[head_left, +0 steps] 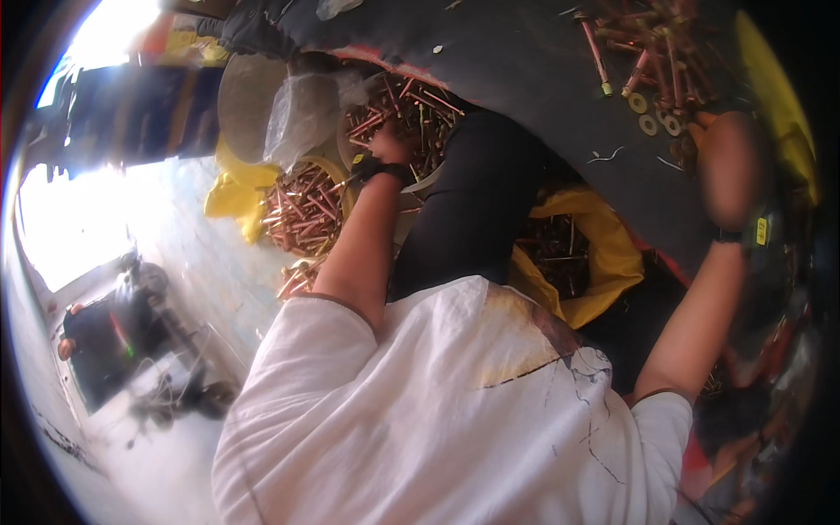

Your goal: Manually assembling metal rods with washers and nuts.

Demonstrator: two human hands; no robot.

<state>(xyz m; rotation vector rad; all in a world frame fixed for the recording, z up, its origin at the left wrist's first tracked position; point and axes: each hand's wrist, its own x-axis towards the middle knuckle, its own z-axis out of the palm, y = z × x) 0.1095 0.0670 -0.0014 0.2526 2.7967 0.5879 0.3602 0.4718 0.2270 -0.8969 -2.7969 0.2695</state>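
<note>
My left hand [391,147] reaches into a bucket of long copper-coloured bolts [420,114]; its fingers are lost among the bolts, so its grip does not show. At the far right my right hand [731,171] is over the dark work surface [516,66], smeared by motion. Just beyond its fingers lie several pale flat washers [647,125]. Past the washers is a loose pile of pinkish bolts with nuts [669,52]. Whether the right hand holds anything cannot be made out.
A second container of bolts [302,210] stands left of my left forearm, beside a yellow bag [236,201]. Clear plastic [302,114] hangs at the bucket's left. An open yellow sack [612,254] holding more bolts is below the work surface. Dark equipment with cables [131,337] lies at the left.
</note>
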